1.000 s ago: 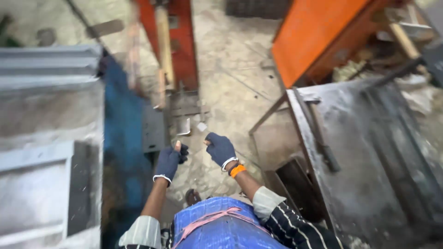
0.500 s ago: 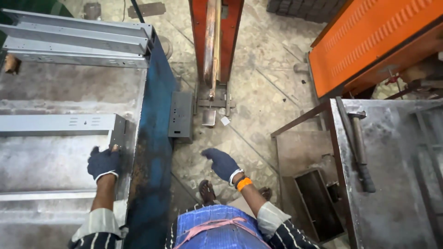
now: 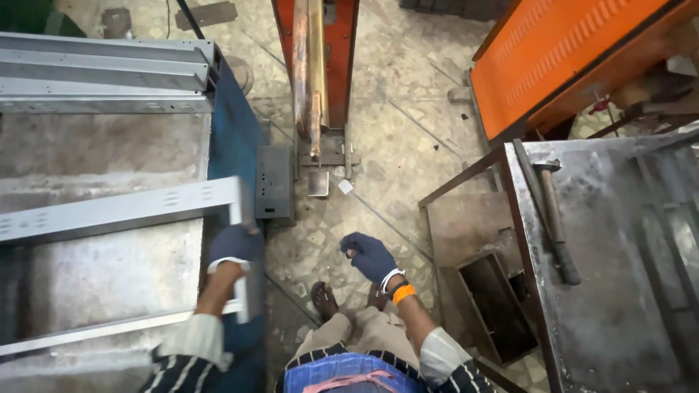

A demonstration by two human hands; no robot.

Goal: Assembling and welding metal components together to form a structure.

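Left hand (image 3: 234, 246) grips metal frame (image 3: 124, 207) end at surface (image 3: 109, 145) right edge; right hand (image 3: 370, 256) hangs loosely curled, empty.
We judge it stiff, heavy, sharp-edged: hold near corners.

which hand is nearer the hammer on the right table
Right. The right hand hangs free over the floor, well left of the hammer. The left hand is farther still, gripping the metal channel on the left bench.

The left hand (image 3: 234, 246) now grips the end of a grey metal channel (image 3: 124, 209), drawn out toward the blue bench edge (image 3: 234, 138).
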